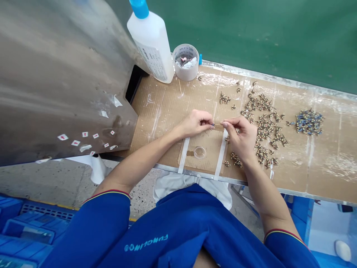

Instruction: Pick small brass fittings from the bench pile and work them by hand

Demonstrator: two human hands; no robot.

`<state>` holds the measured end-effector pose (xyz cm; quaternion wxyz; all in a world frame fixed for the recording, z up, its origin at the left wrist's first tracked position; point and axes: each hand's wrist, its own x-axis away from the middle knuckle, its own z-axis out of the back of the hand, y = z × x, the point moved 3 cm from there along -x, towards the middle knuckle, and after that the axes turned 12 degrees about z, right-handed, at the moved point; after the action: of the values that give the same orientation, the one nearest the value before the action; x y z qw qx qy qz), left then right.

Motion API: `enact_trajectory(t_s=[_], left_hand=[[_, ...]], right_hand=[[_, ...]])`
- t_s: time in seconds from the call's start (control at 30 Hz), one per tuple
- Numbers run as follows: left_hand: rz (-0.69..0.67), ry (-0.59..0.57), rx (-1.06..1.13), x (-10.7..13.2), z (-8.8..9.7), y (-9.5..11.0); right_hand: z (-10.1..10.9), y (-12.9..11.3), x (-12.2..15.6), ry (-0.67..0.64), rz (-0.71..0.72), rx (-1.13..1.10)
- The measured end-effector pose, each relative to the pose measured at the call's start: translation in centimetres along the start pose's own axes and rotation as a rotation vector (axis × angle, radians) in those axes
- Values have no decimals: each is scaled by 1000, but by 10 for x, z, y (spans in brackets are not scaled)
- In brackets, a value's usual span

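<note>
My left hand [196,123] pinches a tiny metal part [213,125] with a dark bluish end above the cardboard-covered table. In my right hand [242,137] is a thin wooden stick [219,124], its tip meeting the part. Below them a small round clear dish [199,152] sits on a cardboard piece held by white tape strips. Right of my right hand spreads a loose heap of small brass-coloured parts [264,126]. Farther right lies a tighter pile of similar parts with blue on them [309,122]. Fine details of the pinched part are too small to make out.
A white bottle [153,48] with a blue cap stands at the back left, beside a tape roll [186,70] holding scraps. Another wooden stick [180,86] lies near it. A metal panel [67,74] with small arrow stickers rises at left. Green surface [251,33] lies beyond.
</note>
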<state>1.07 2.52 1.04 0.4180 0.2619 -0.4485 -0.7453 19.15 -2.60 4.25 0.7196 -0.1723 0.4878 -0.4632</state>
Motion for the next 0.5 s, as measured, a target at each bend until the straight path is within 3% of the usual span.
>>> enact_trajectory(t_s=[0.27, 0.37, 0.5], left_hand=[[18, -14, -5, 0, 2, 2], [29, -28, -4, -1, 4, 2], [37, -24, 4, -1, 5, 2]], right_hand=[[11, -1, -6, -37, -130, -180], [13, -12, -10, -270, -89, -371], [-1, -32, -3, -633, 89, -459]])
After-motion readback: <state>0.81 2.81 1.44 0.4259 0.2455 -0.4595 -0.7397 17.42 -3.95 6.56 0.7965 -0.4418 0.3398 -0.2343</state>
